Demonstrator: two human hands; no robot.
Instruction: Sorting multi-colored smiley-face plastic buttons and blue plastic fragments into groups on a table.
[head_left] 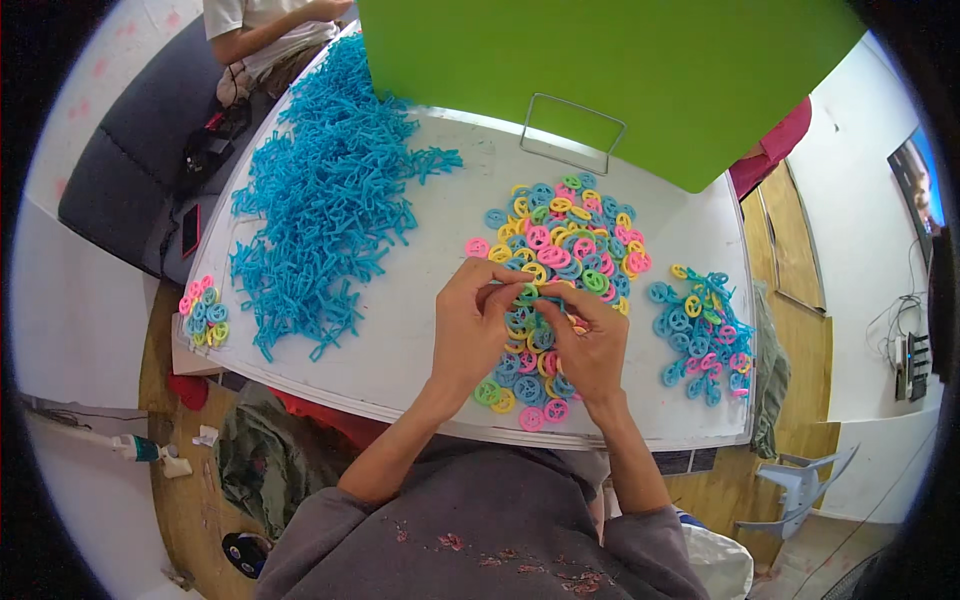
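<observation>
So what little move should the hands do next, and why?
Maybe tilt the green wheel a little between the left hand and right hand, to peek at it. In the pile on the far right, wheels seem joined to blue sticks, but the pinching hands cover part of this wheel, so I can't tell whether it has one.

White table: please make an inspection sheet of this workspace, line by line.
Surface: white table, several piles on it.
Things: blue pieces at left; coloured wheels in the middle; wheels with blue pieces at right; small wheel group at left edge.
Clutter: phone-like object on dark seat.
Hands: left hand pinches a green wheel; right hand beside it, grip unclear.
Cables: dark cables by right wall.
Surroundings: green panel beyond wheels; another person at upper left.
</observation>
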